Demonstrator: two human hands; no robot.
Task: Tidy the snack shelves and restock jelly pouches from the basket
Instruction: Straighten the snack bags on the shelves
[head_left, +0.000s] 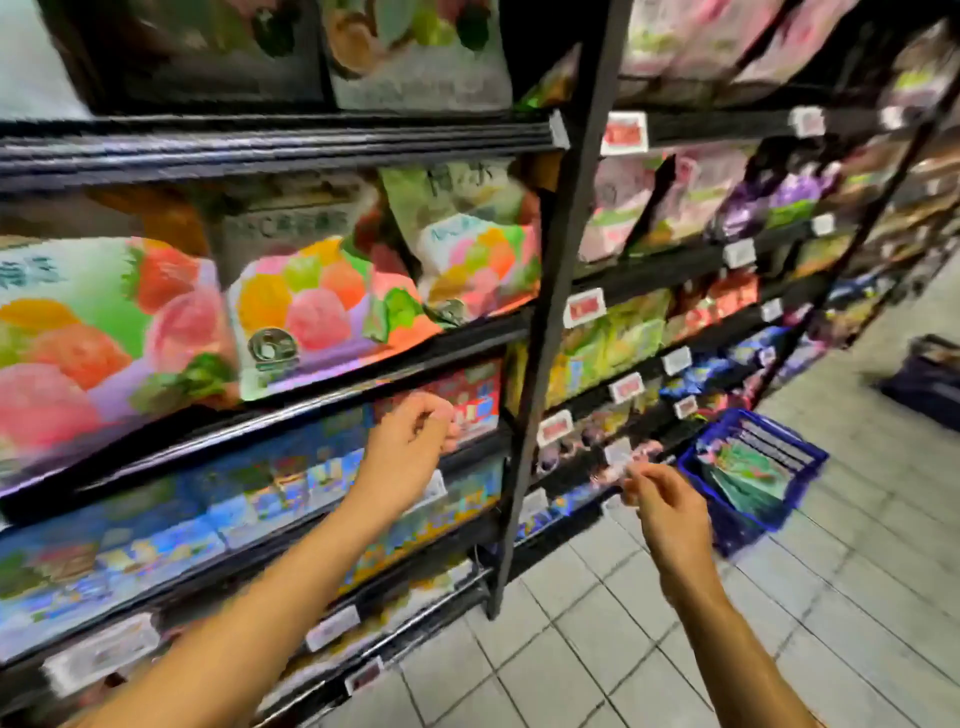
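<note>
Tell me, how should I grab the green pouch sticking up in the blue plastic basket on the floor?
Probably pinch the upper edge of the green pouch and come from above. It leans in the blue plastic basket with that edge showing, while the basket walls block its sides. The picture is blurry, so the exact edge is hard to see.

The pouches (306, 291) by my head are printed with pink, orange, yellow and green jelly shapes. My basket (753, 467) is blue, on pale grey floor tiles (779, 623). The shelf frame (550, 291) is black.
</note>
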